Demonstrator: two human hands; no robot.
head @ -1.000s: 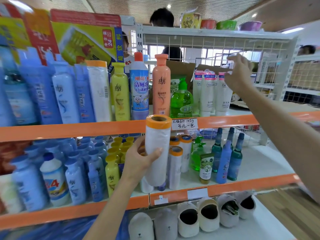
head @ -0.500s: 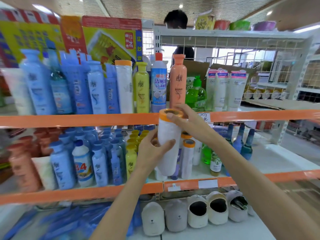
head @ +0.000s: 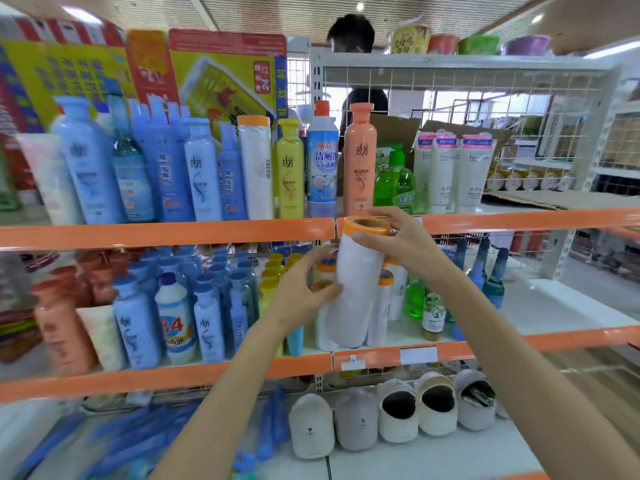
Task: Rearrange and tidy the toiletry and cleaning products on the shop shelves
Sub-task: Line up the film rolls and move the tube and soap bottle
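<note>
I hold a tall white roll with an orange top ring [head: 356,285] upright in front of the middle shelf. My left hand [head: 304,292] grips its side from the left. My right hand [head: 398,244] pinches the orange ring from the right. Behind it stand similar white rolls [head: 384,306] on the middle shelf [head: 166,375]. Another such roll [head: 255,168] stands on the upper shelf [head: 166,233] between blue bottles [head: 202,174] and a yellow bottle [head: 290,171]. An orange bottle [head: 360,161] and a green pump bottle [head: 394,181] stand just above my hands.
White tubes [head: 450,171] stand at the upper shelf's right. Blue and yellow bottles [head: 207,306] crowd the middle shelf's left; dark green bottles [head: 485,271] stand at its right. Slippers [head: 398,414] line the bottom shelf. A person [head: 353,39] stands behind the rack.
My right hand came down from the upper wire rack and took hold of the roll's orange top. The view shifted left and nearer.
</note>
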